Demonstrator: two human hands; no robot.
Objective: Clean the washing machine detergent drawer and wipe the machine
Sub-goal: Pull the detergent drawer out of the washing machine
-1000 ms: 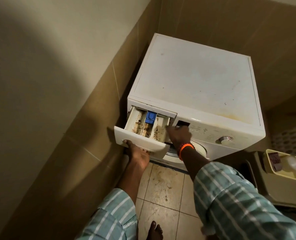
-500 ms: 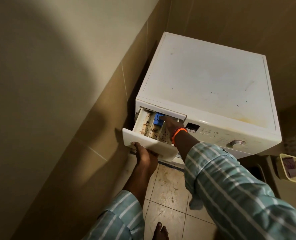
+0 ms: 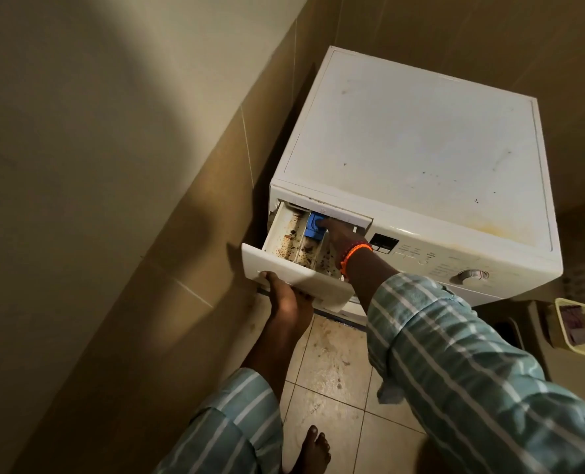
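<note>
A white front-loading washing machine (image 3: 421, 138) stands in a corner, its top stained and speckled. Its detergent drawer (image 3: 284, 268) is pulled out at the upper left of the front; brown grime spots its compartments. A blue insert (image 3: 313, 225) sits in the middle compartment near the back. My left hand (image 3: 284, 299) grips the drawer's front panel from below. My right hand (image 3: 339, 234), with an orange band at the wrist, reaches into the drawer, its fingertips pressing on the blue insert.
A tiled wall (image 3: 147, 234) runs close along the machine's left side. A pale yellow tub (image 3: 565, 340) with a purple item stands on a low unit at the right. The tiled floor (image 3: 332, 364) below is stained. My bare foot (image 3: 313, 446) is near the bottom.
My right hand moved from the drawer's right front corner further back onto the blue insert. My left hand kept its hold under the front panel. The camera came closer.
</note>
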